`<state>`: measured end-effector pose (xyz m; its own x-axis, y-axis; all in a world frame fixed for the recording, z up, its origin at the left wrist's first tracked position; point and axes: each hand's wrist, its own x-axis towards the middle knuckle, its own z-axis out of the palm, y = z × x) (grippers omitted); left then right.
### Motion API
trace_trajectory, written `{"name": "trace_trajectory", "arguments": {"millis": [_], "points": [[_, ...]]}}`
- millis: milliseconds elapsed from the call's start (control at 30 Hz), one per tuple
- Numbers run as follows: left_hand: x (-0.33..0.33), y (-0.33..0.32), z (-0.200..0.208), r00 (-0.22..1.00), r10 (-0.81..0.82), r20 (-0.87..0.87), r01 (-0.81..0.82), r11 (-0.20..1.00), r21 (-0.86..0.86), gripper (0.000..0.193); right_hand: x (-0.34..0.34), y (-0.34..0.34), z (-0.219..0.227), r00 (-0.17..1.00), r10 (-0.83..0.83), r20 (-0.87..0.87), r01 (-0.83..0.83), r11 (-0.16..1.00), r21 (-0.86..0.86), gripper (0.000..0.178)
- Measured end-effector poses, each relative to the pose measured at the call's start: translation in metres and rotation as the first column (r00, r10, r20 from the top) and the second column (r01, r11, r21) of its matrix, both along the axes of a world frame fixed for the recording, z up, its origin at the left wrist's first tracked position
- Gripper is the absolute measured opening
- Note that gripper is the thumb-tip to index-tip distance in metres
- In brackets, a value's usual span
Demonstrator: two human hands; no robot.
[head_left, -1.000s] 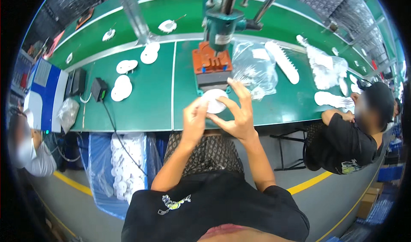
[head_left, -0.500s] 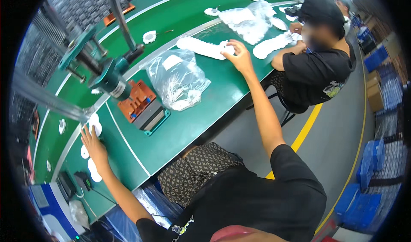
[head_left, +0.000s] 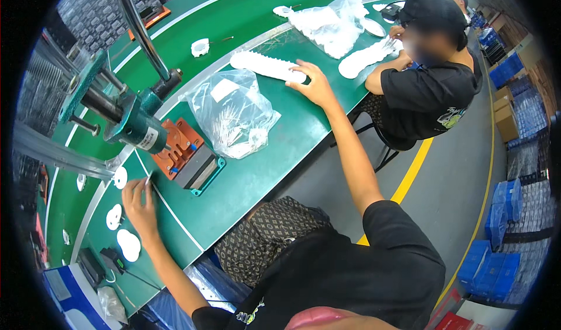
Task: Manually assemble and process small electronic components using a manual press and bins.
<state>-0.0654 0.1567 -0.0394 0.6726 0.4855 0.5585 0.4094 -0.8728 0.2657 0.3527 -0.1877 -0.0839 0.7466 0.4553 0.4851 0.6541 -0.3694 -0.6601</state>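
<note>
My right hand (head_left: 315, 86) reaches across the green bench, its thumb and fingers curved round the near end of a long row of white round plastic parts (head_left: 263, 65) lying on their side. My left hand (head_left: 140, 206) is over the left part of the bench, fingers curled together. A sliver of white at its fingertips looks like the edge of a white disc; the hand hides most of it. Beside that hand lie several loose white discs (head_left: 114, 218). Between my hands stands a green press (head_left: 135, 132) with an orange fixture (head_left: 178, 146) under it.
A clear plastic bag of thin white pieces (head_left: 234, 117) lies right of the fixture. Further right are another bag of white parts (head_left: 333, 23) and a seated co-worker (head_left: 426, 84) handling a similar row. A green conveyor (head_left: 175, 47) carrying white parts curves behind the bench.
My left hand has drawn back from the discs toward the fixture, fingers now curled, and one disc fewer lies there. The right hand has moved slightly left and down, against the row's end.
</note>
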Motion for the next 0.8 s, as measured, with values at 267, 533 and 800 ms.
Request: {"name": "trace_trajectory", "arguments": {"millis": [267,533,800], "points": [[0.001,-0.075,0.003,0.977,-0.210,-0.044,0.196,0.955,-0.222,0.032,-0.112,0.007,0.013,0.964,0.106,0.242,-0.179,0.937,0.300,0.020],[-0.020,-0.149,-0.002,0.972,-0.236,0.012,0.221,0.891,-0.396,0.027,-0.148,0.092,0.026,0.924,0.319,0.213,-0.263,0.931,-0.253,0.020],[-0.018,-0.152,-0.010,0.978,-0.208,0.025,0.204,0.920,-0.335,0.029,-0.161,0.095,0.026,0.979,0.202,0.006,-0.196,0.958,-0.210,0.015]]}}
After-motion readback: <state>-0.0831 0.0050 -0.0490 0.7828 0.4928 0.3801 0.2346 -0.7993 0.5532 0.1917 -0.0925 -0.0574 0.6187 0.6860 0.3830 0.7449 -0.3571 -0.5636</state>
